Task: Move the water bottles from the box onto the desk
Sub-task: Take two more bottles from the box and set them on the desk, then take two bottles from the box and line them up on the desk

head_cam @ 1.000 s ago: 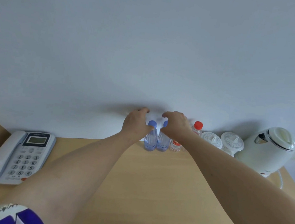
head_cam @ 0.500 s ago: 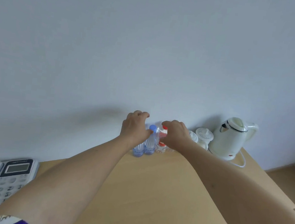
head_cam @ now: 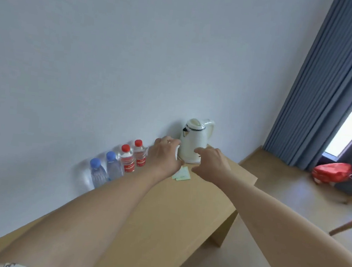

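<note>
A pale blue-grey wall (head_cam: 113,60) fills the upper and left parts of the frame, and a light wooden desk (head_cam: 161,219) runs diagonally from the lower left up toward the centre right. Four water bottles stand upright in a row against the wall left of centre: a blue-capped bottle (head_cam: 97,172) at the lower left, a second blue-capped bottle (head_cam: 113,165) just beside it, then a red-capped bottle (head_cam: 127,158) with a red label, and another red-capped bottle (head_cam: 140,153) at the upper right end of the row. All four rest on the desk, close together, with no hand on them.

Both arms reach in from the bottom of the frame. The left hand (head_cam: 166,156) hovers at centre frame, fingers loosely curled, holding nothing that can be seen. The right hand (head_cam: 211,166) sits just right of it, fingers relaxed and slightly bent, thumb out, also holding nothing. Behind and between the hands stands a white electric kettle (head_cam: 194,139). Pale green paper slips (head_cam: 182,174) lie flat on the desk below the hands.

At the upper right hangs a blue curtain (head_cam: 329,85) beside a bright window. A red bag (head_cam: 330,173) lies on the floor at the right edge.
</note>
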Available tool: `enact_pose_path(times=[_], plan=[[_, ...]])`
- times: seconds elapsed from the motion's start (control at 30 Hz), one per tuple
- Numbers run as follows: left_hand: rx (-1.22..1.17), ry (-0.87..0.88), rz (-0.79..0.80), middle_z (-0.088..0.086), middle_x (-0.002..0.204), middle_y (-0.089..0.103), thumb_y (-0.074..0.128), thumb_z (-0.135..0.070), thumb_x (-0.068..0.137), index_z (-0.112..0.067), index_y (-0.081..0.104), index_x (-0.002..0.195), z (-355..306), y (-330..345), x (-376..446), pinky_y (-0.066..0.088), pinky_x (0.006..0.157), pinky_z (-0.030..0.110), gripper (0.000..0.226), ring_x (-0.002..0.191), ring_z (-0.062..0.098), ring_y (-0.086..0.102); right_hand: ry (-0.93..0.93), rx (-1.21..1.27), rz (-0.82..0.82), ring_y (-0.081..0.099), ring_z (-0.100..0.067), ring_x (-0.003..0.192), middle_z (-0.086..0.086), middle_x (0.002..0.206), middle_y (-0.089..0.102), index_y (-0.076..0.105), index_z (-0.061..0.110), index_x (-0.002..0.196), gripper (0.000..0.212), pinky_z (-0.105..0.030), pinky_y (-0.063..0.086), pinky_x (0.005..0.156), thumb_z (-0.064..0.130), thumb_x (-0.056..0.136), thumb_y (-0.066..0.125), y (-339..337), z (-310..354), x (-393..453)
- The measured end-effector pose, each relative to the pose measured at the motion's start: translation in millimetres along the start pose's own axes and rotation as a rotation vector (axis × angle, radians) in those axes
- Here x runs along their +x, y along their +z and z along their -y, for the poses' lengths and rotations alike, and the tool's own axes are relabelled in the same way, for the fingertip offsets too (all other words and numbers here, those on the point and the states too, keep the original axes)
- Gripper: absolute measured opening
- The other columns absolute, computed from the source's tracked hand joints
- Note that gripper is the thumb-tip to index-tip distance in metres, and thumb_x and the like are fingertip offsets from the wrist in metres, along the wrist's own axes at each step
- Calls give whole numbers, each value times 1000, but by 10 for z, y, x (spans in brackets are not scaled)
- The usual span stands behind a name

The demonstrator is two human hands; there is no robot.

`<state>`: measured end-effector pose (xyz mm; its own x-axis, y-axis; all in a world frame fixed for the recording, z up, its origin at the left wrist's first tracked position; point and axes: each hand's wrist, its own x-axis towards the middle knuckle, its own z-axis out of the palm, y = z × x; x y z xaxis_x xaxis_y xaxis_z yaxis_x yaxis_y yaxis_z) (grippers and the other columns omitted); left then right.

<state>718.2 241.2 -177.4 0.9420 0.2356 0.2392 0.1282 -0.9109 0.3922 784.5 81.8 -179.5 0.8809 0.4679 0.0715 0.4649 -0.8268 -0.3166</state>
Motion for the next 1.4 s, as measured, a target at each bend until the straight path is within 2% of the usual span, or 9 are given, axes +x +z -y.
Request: enact_pose_path(times=[0.1, 0.23, 0.37, 0.6, 0.8, 0.9, 1.07, 1.2, 1.4], plan=[[33, 66, 26, 7, 136, 56, 76, -41, 81, -18, 59, 133, -561, 214, 118, 44, 95, 39, 59, 125, 32, 48, 68, 12, -40, 47, -27, 120, -4, 121, 57, 55, 25, 135, 55, -32, 40, 80, 25, 82, 70, -223, -543, -192], [-4, 145, 94, 4, 147, 48, 74, -42, 84, -22, 52, 142, -1432, 615, 216, 42, 105, 40, 65, 136, 27, 40, 173, -21, -65, 47, -28, 120, -4, 124, 57, 53, 25, 137, 56, -38, 44, 88, 31, 84, 70, -542, -1369, -565], [-36, 242, 135, 3, 144, 51, 74, -43, 83, -22, 52, 141, -2424, 1079, 188, 42, 104, 39, 65, 134, 26, 41, 289, -23, -69, 45, -29, 116, -3, 116, 54, 56, 26, 132, 50, -35, 36, 81, 27, 83, 63, -851, -2309, -1009], [-49, 448, 242, 3, 141, 51, 73, -47, 84, -23, 52, 139, -4170, 1893, -6, 43, 102, 38, 63, 130, 26, 44, 487, -60, -125, 49, -31, 117, -9, 127, 58, 58, 22, 131, 53, -43, 50, 89, 33, 82, 73, -1369, -3872, -1910], [-66, 637, 334, 3, 143, 51, 73, -47, 85, -22, 52, 140, -5467, 2384, -252, 43, 106, 40, 64, 133, 27, 44, 703, -53, -163, 50, -30, 120, -8, 129, 59, 56, 26, 135, 56, -42, 50, 93, 33, 83, 76, -1652, -4849, -2722], [-92, 736, 390, 3, 143, 52, 75, -46, 85, -22, 54, 139, -6091, 2640, -372, 42, 107, 42, 63, 133, 26, 44, 834, -40, -218, 51, -27, 118, -5, 129, 59, 58, 25, 134, 53, -36, 46, 87, 33, 84, 77, -1752, -5289, -3109], [-128, 901, 481, 3, 147, 50, 74, -44, 86, -23, 50, 145, -7027, 3125, -490, 41, 111, 45, 67, 136, 27, 42, 1048, -62, -236, 53, -27, 116, -5, 127, 59, 55, 27, 136, 54, -38, 45, 90, 35, 85, 72, -1938, -5970, -3636], [-162, 1029, 533, 3, 146, 50, 76, -41, 87, -24, 51, 145, -7732, 3545, -474, 41, 110, 46, 65, 135, 27, 43, 1232, -102, -256, 52, -26, 118, -3, 126, 59, 53, 30, 139, 59, -39, 46, 92, 39, 84, 73, -2109, -6547, -3875], [-188, 1157, 610, 4, 146, 50, 77, -40, 85, -26, 52, 144, -8777, 4077, -171, 41, 109, 46, 65, 134, 27, 42, 1407, -92, -312, 50, -26, 122, -2, 132, 57, 49, 30, 143, 65, -40, 44, 96, 43, 84, 72, -2458, -7410, -3958]])
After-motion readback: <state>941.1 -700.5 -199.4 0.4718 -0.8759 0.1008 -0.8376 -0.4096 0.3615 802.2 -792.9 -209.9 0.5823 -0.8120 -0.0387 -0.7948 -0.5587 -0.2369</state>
